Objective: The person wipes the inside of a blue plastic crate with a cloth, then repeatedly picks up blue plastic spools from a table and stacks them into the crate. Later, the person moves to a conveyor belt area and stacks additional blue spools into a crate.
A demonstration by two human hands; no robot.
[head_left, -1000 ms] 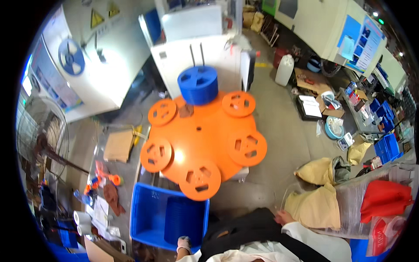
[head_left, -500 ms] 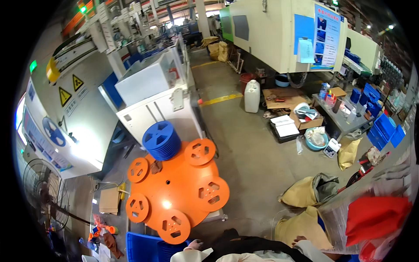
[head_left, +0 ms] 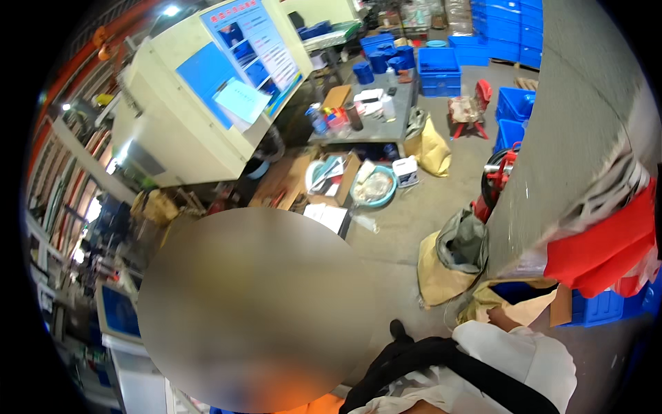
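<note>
My right hand (head_left: 503, 319) is low at the right, against the near edge of a tan woven sack (head_left: 527, 314). Its fingers are too small and partly hidden to show whether they grip the sack. Dark blue shows inside the sack's open mouth. My left hand is not visible; a large blurred oval covers the lower left middle. A second tan sack (head_left: 440, 279) with a grey lining stands open, just beyond the first.
An orange table edge (head_left: 323, 405) shows at the bottom. Red cloth (head_left: 610, 241) hangs from a wrapped stack at the right. Blue crates (head_left: 440, 72), a grey workbench (head_left: 376, 127), a light-blue basin (head_left: 376, 196) and a red chair (head_left: 472, 110) stand farther off.
The view has swung right, so the orange turntable and its discs are mostly out of sight or blurred. My left hand has left view. My right hand is still by the tan sack.
</note>
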